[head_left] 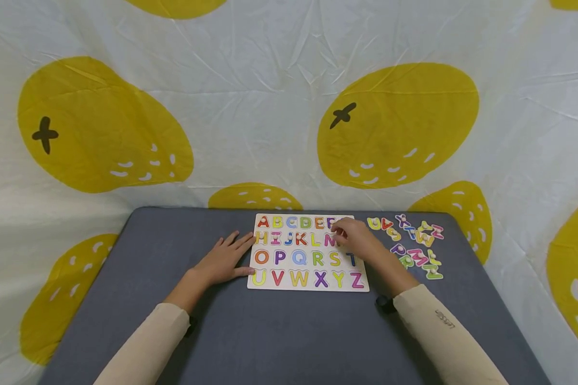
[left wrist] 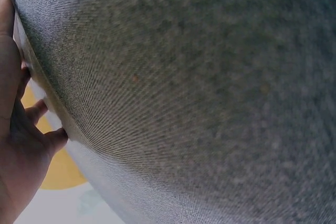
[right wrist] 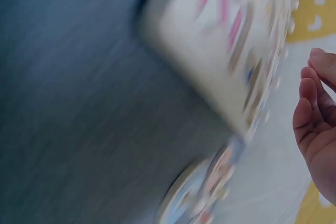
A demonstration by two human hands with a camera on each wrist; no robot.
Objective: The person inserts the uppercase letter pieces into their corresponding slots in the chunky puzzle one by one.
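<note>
The board (head_left: 308, 289) lies flat on the table (head_left: 279, 342), and the loose letters (head_left: 417, 257) are scattered just to its right, some overlapping. Knobbed letters sit in the board's top row and in part of the row under it; beneath those, some of the recesses show only their printed colour. The loose letters look thin, stiff and light, probably painted wood, so they should neither bend nor break easily, though a smooth face could slip under a fingertip. Their small pale knobs (right wrist: 199, 203) seem the right place to take hold, pinched between thumb and finger; gripping the rims would be awkward where pieces overlap. The board too looks rigid and fairly light, likely to slide if nudged, and best steadied at an edge. The left hand (head_left: 221, 261) does this at the board's left edge, fingers spread and fairly straight, thumb touching near the lower-left corner, grasping nothing. The right hand (head_left: 355, 236) is over the board's upper right part, thumb and fingers loosely bent, their tips near one another; no letter shows between them, so it looks released. Whether a fingertip touches the board there I cannot tell.
</note>
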